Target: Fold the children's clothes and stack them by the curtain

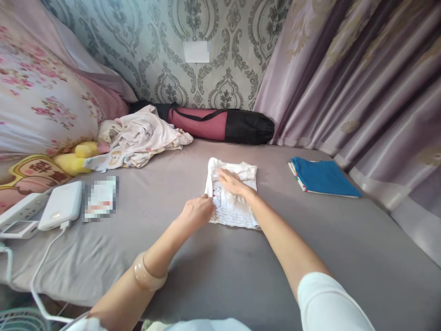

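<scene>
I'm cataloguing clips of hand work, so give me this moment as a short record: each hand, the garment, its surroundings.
Left hand: at the garment's left edge, fingers curled; grip unclear
Right hand: laid flat on top
Garment: white garment, printed, folded roughly rectangular
Surface: gray sheet
To the right: folded blue cloth
Far left: crumpled clothes
Near left: white device with cable

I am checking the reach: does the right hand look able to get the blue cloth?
Probably yes: the right hand rests on the white cloth, and nothing visible blocks its way to the blue cloth.
</scene>
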A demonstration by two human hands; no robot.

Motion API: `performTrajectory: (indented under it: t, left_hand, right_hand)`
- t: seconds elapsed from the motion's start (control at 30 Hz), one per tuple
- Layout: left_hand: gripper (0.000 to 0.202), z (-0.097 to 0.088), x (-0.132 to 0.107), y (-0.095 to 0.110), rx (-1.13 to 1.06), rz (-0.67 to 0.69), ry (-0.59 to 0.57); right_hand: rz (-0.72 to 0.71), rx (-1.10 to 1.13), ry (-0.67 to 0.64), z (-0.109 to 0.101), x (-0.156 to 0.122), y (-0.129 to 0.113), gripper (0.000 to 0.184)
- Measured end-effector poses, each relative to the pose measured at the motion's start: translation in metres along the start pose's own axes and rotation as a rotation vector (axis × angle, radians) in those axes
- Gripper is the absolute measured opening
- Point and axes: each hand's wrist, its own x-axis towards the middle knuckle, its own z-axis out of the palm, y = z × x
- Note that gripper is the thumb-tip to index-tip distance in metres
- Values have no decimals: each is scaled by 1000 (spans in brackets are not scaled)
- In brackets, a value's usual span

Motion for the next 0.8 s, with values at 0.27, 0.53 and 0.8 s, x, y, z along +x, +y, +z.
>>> performTrajectory:
  t: [0.27, 0.53, 0.8]
  left_hand:
    - [32, 9, 59, -55, -265, 20, 420]
    - [57, 42, 100, -47, -208, 109, 328]
    - [62, 38, 96, -47, -217, 66, 220]
  right_hand:
    - [170, -144, 221, -20, -27, 43, 58]
    - [228, -297, 162, -3, -35, 52, 58]
    - [234, -222, 152, -5, -35, 49, 58]
